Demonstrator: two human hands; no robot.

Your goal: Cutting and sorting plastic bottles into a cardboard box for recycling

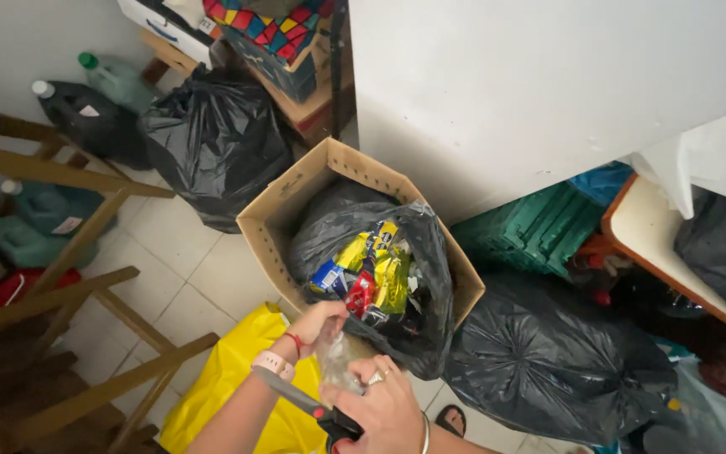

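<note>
At the lower middle of the frame, the left hand (pixel 319 321) had its fingers pinched together on the top of a clear plastic wrapper (pixel 337 363), which hung between both hands just below the cardboard box (pixel 272 220). To its right, the right hand (pixel 386 410) had its fingers clamped on the wrapper's lower edge and on scissors (pixel 317 409) (red and black handles, blade pointing left). A black bag (pixel 427 294) of colourful packets (pixel 373 269) sat in the box, above a yellow bag (pixel 227 378).
</note>
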